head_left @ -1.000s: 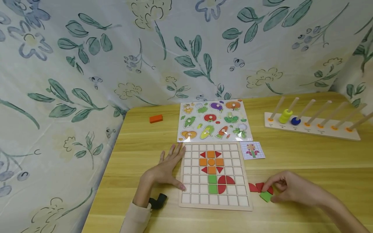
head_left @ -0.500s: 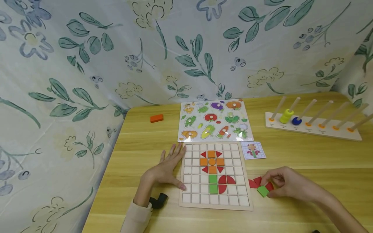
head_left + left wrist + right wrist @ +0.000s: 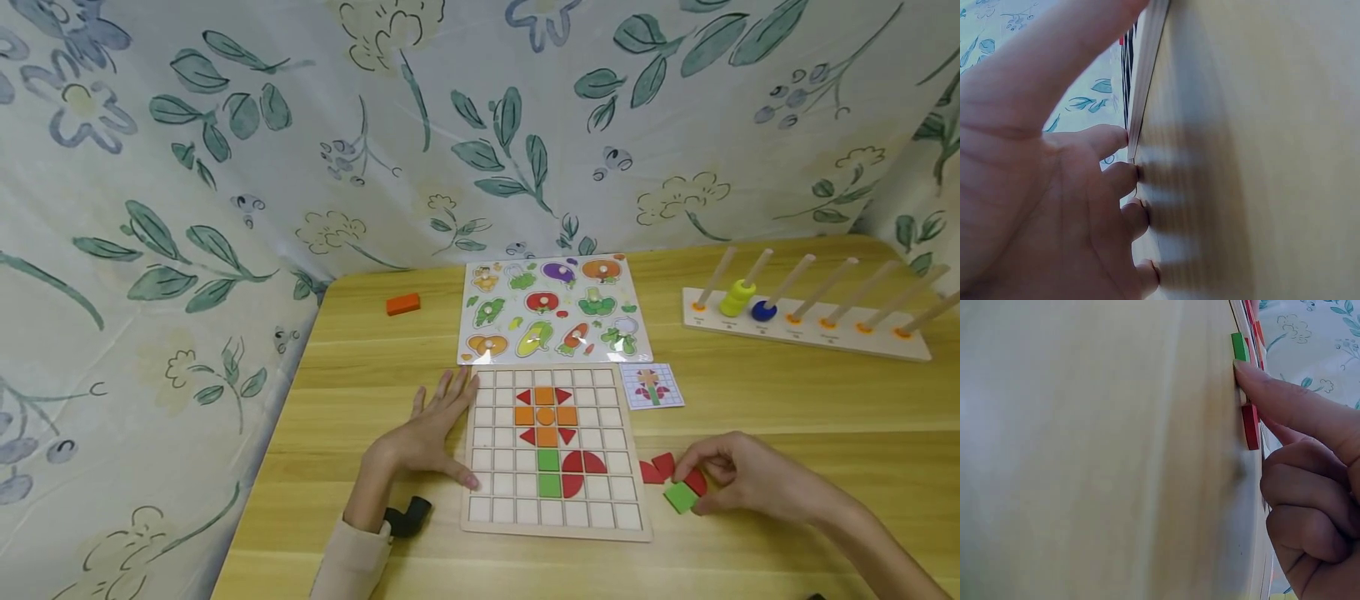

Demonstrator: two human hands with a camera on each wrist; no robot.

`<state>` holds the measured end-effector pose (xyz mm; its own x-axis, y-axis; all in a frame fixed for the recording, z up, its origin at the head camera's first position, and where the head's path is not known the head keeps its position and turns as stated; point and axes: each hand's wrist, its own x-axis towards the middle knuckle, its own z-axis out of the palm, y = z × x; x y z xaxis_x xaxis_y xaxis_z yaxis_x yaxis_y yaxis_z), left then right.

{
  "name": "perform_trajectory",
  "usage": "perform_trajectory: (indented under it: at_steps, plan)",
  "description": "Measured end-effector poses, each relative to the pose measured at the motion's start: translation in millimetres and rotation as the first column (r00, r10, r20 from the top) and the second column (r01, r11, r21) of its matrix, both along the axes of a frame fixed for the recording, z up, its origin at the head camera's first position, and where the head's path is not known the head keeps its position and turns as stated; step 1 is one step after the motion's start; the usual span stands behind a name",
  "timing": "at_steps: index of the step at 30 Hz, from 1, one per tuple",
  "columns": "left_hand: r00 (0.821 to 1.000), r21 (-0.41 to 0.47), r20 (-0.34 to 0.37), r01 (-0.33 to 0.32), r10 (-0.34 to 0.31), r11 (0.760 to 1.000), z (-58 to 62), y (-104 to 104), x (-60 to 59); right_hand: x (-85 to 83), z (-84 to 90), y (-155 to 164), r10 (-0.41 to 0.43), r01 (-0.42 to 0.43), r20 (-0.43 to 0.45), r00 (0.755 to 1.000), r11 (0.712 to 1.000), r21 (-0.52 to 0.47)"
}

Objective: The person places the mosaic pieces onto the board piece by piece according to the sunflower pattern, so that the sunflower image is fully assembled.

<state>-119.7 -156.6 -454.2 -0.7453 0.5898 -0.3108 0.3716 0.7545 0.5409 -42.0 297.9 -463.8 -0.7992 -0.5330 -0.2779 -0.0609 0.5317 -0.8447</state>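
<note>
On the table (image 3: 787,417), going left to right: an orange block (image 3: 402,305) far back, a black piece (image 3: 407,517) by the left sleeve, then the left hand (image 3: 427,437) lying flat with fingers spread against the grid board's (image 3: 551,527) left edge, holding nothing. Behind the board lies a vegetable puzzle (image 3: 551,310) — a small pattern card (image 3: 651,387) just right of the board. Red pieces (image 3: 656,469) and a green tile (image 3: 681,497) sit right of the board; the right hand (image 3: 750,479) — index finger out, other fingers curled — touches the tile. A peg rack (image 3: 806,329) stands well back.
</note>
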Motion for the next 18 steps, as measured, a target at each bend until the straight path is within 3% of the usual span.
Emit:
perform_trajectory:
  at_steps: [3,10,14,18]
  plan:
    - [1.000,-0.005,0.003,0.001,-0.001,1.000,0.6,0.2,0.0,1.3,0.1,-2.5,0.007,-0.007,-0.001,1.000,1.000,-0.006]
    - [1.000,0.000,0.009,-0.004,0.004,1.000,0.1,0.5,-0.4,5.9,3.4,-12.0,0.042,-0.038,-0.154,0.987,0.999,0.029]
    - [1.000,-0.002,0.012,-0.007,0.007,1.000,-0.2,-0.1,-0.6,5.5,9.9,-21.9,-0.010,0.013,-0.152,0.988,1.000,0.018]
    - [1.000,0.001,0.011,-0.001,0.001,1.000,0.5,0.1,-0.4,4.3,13.6,-43.4,-0.048,0.046,-0.087,0.995,0.999,-0.028]
